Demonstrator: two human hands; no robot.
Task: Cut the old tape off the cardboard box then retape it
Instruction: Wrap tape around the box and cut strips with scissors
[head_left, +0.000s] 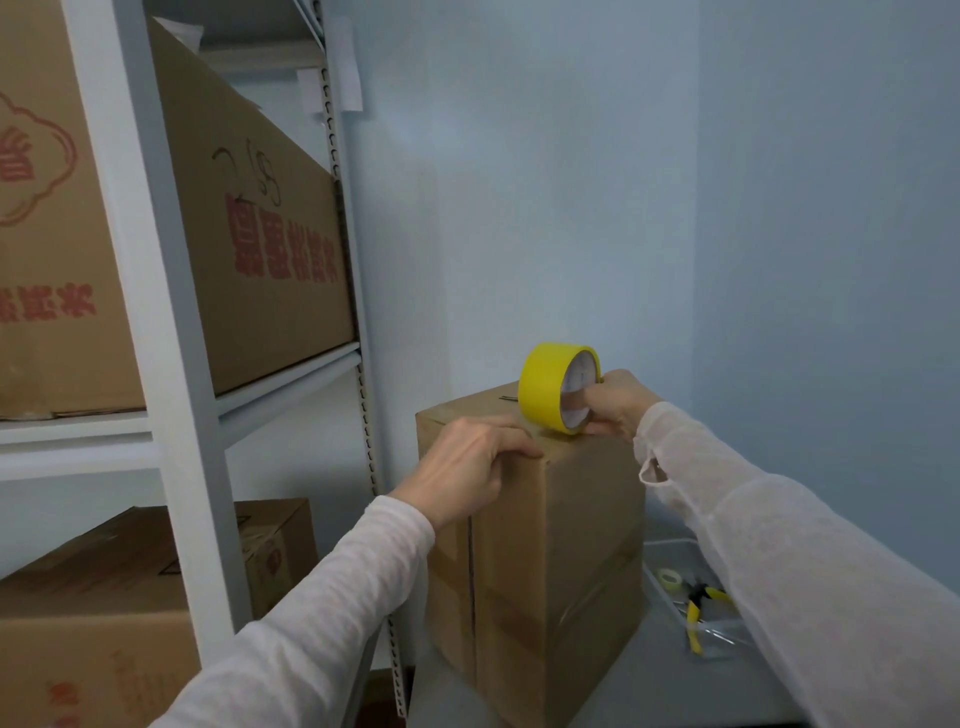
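Note:
A tall brown cardboard box (561, 545) stands upright on a grey surface in front of me. On its top stands a roll of yellow tape (545, 384), held on edge. My right hand (615, 402) grips the roll with fingers inside its core. My left hand (467, 467) rests over the box's near top corner, its fingers curled over the edge and pressing down. Bands of old clear tape wrap the box's lower sides.
A metal shelf rack (171, 338) with large printed cartons (270, 249) stands at the left, close to the box. To the right of the box a clear tray (675, 603) holds yellow-handled pliers (696, 608) and a small pale tape roll (667, 577). Blue walls close off the back and right.

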